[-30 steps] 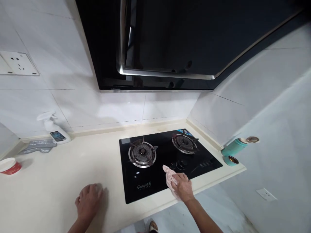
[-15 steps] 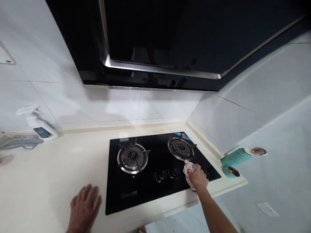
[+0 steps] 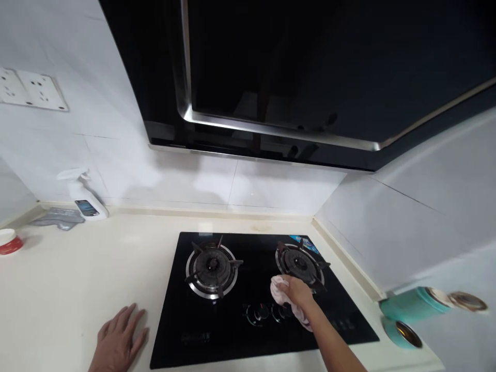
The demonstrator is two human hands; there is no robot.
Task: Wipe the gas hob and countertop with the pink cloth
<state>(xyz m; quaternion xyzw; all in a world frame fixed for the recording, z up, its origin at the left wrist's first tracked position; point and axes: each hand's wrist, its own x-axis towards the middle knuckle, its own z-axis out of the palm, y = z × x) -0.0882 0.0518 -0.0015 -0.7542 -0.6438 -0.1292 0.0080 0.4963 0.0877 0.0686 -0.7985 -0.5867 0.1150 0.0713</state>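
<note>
My right hand [image 3: 297,292] grips a bunched pale pink cloth [image 3: 279,289] against the glass of a black two-burner gas stove [image 3: 232,330]. The cloth is just in front of the right burner [image 3: 299,263], and its loose end hangs down past the control knobs [image 3: 260,312]. Part of the right knob is hidden behind the cloth and hand. Flat on the pale countertop, left of the stove, rests my left hand [image 3: 118,338], fingers spread and holding nothing. The left burner [image 3: 212,264] stands uncovered.
A black range hood [image 3: 271,139] hangs low over the stove. At the back left are a white spray bottle [image 3: 89,199], a grey cloth [image 3: 62,218] and a red-and-white tub [image 3: 10,242]. Two teal containers [image 3: 414,305] stand at the right counter edge by the wall.
My right hand has moved the cloth left and inward, from the stove's front right to beside the knobs. The camera view has shifted. My left hand stays on the countertop.
</note>
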